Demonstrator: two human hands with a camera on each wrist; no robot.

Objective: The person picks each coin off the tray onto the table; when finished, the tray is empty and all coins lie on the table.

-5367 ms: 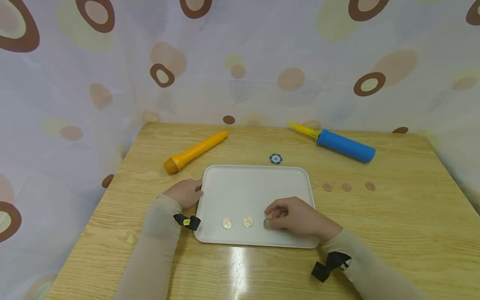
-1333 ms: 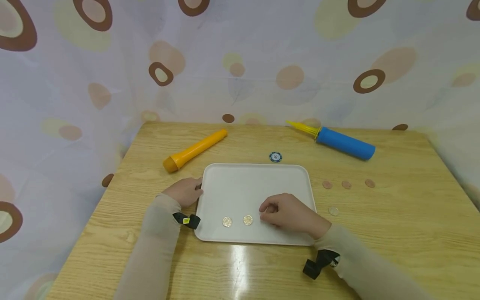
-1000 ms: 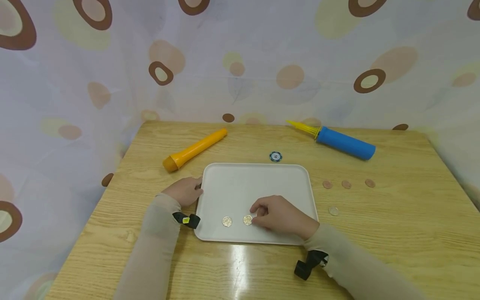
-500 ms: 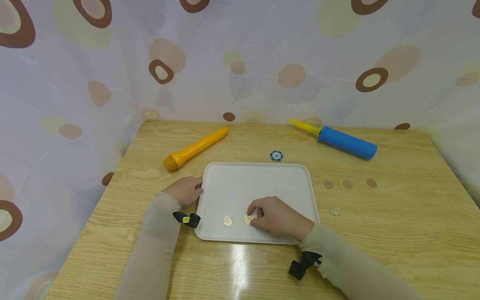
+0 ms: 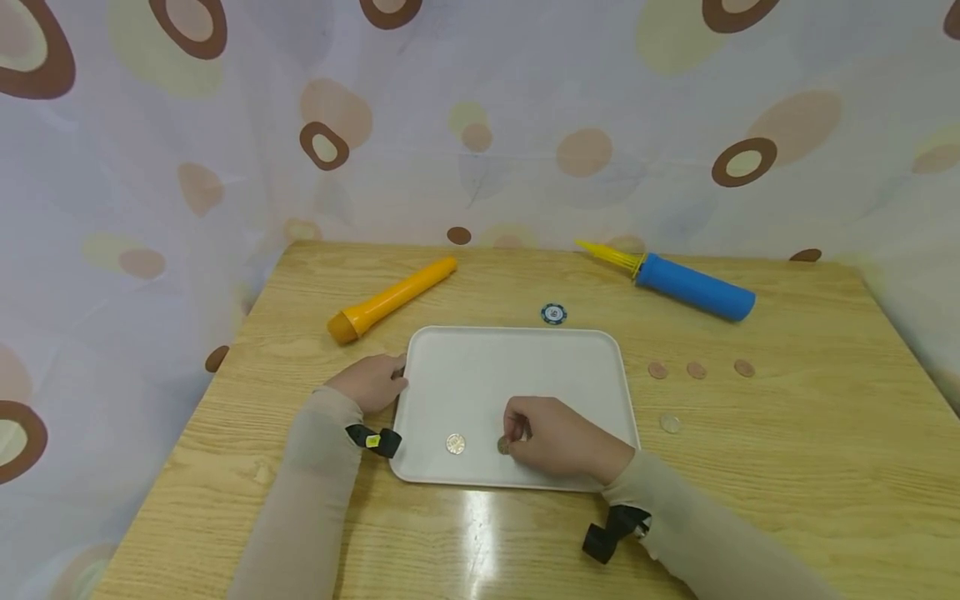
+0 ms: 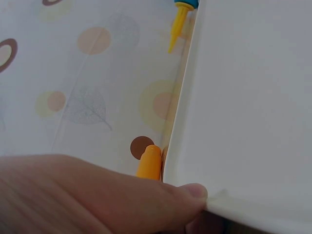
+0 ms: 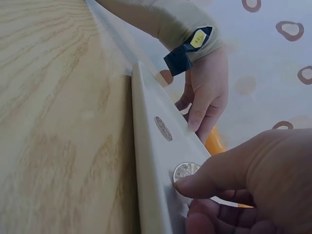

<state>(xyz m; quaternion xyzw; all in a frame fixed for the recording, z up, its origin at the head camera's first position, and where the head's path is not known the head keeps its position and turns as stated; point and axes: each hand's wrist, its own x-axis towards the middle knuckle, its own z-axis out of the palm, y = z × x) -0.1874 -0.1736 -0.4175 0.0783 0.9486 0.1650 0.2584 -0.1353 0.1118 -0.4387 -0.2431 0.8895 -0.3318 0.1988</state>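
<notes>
A white tray (image 5: 510,358) lies on the wooden table. My left hand (image 5: 369,383) grips its left edge, the thumb over the rim in the left wrist view. Over the tray's front part, my right hand (image 5: 562,437) pinches a coin (image 7: 184,171) between thumb and fingers; the coin looks tilted up from the tray. A second coin (image 5: 455,443) lies flat on the tray to the left of it. On the table right of the tray sits another silvery coin (image 5: 670,423), below three copper-coloured coins, the nearest copper coin (image 5: 657,370) close to the tray.
Behind the tray lies a blue-edged poker chip (image 5: 553,314). An orange, microphone-shaped tube (image 5: 393,298) rests at the back left, and a blue hand pump (image 5: 693,287) with a yellow nozzle at the back right. A patterned curtain (image 5: 525,125) hangs along the table's back edge.
A silvery coin from the tray now lies on the table at right. My right hand has moved left to another coin and tipped it up. My left hand stays on the tray edge.
</notes>
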